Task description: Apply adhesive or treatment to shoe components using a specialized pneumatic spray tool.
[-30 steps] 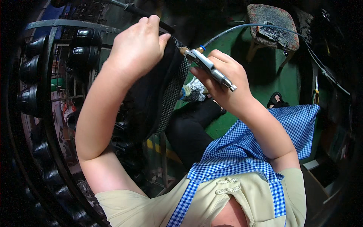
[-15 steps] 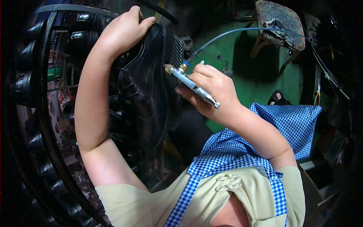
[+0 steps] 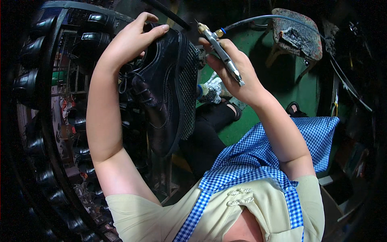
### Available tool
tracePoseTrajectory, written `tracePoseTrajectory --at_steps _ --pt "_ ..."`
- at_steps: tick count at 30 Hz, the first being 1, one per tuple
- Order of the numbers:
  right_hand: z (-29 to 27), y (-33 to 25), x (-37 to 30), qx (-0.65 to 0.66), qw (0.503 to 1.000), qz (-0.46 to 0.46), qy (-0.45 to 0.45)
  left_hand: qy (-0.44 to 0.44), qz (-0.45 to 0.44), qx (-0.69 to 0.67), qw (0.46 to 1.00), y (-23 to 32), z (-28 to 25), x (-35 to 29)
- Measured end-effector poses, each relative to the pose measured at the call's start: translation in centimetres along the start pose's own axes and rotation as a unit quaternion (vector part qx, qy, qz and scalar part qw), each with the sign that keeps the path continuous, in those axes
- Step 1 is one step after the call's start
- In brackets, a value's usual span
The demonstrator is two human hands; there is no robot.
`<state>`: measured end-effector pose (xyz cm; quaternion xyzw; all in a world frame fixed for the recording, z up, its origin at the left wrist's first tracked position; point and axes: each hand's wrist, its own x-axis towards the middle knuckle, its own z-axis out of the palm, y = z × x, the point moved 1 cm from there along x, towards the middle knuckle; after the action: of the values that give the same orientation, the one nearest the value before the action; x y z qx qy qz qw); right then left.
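A black leather lace-up shoe (image 3: 155,105) hangs heel up and toe down, its textured sole facing right. My left hand (image 3: 137,38) is closed on its heel end at the opening, thumb over the collar and some fingers hidden behind. To the right of the heel, apart from it, my right hand (image 3: 242,74) grips a slim metal spray gun (image 3: 223,54) with a brass nozzle and a thin needle-like tip. The tip points up and away to the left. A grey-blue hose (image 3: 258,17) joins the gun at a blue fitting.
A rack (image 3: 60,24) with several black shoes (image 3: 94,43) curves along the left side. At the upper right stands a stained stool (image 3: 300,36) with the hose passing over it. Below the gun, a white-and-blue bundle (image 3: 210,89) sits near my black-clad leg (image 3: 207,125).
The spray gun in my right hand has moved up and right, away from the sole's edge. The shoe has turned slightly and shows more of its upper and laces.
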<state>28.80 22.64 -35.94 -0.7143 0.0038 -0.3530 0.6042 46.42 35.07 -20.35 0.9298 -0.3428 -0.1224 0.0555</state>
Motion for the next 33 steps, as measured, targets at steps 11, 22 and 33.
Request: tracePoseTrajectory --at_steps 11,22,33 --pt "2.1 1.0 4.4 0.0 0.999 -0.029 -0.032 0.022 0.009 -0.14 0.99 0.0 1.6 -0.6" --pt "3.0 0.0 2.0 -0.125 0.983 -0.126 -0.051 0.083 0.029 -0.003 0.996 -1.2 2.1 0.4" --pt "2.4 6.0 -6.3 -0.125 0.989 0.064 -0.044 0.098 -0.024 -0.187 0.977 -0.5 1.1 -2.0"
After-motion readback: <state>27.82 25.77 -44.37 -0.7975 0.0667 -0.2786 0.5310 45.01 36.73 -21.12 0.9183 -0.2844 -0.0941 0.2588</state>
